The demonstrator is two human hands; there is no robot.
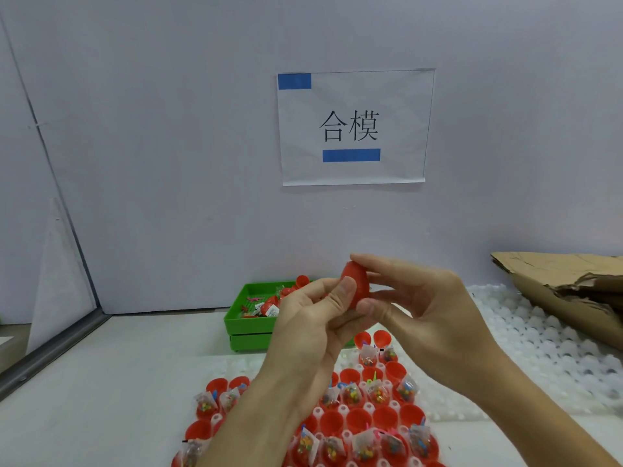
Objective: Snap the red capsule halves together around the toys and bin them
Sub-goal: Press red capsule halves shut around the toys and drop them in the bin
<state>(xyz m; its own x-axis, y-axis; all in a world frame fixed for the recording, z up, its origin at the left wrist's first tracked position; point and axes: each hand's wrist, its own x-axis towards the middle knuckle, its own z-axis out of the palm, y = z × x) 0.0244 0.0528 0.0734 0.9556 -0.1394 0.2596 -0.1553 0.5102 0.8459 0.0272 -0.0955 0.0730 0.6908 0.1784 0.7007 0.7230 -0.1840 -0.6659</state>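
Item: red capsule [354, 287], pinched between my left hand [312, 318] and right hand [421, 306], both grips clamped on it. Below: tray [350, 407] of open red halves [359, 420] with bagged toys [377, 392]; green bin [249, 326] behind.

Views: one only, worn on the person's head; nothing is shared with a second view.
Facing: forward and a little down, square onto a pale wall with a paper sign [354, 128] at 12 o'clock.
Nearness: close; both forearms rise from 6 o'clock and meet near centre.
Worktop [111, 382]: fills the lower third.
Edges: wide-angle bend; wall corner leans at 9 o'clock, cardboard [569, 284] at 3 o'clock.
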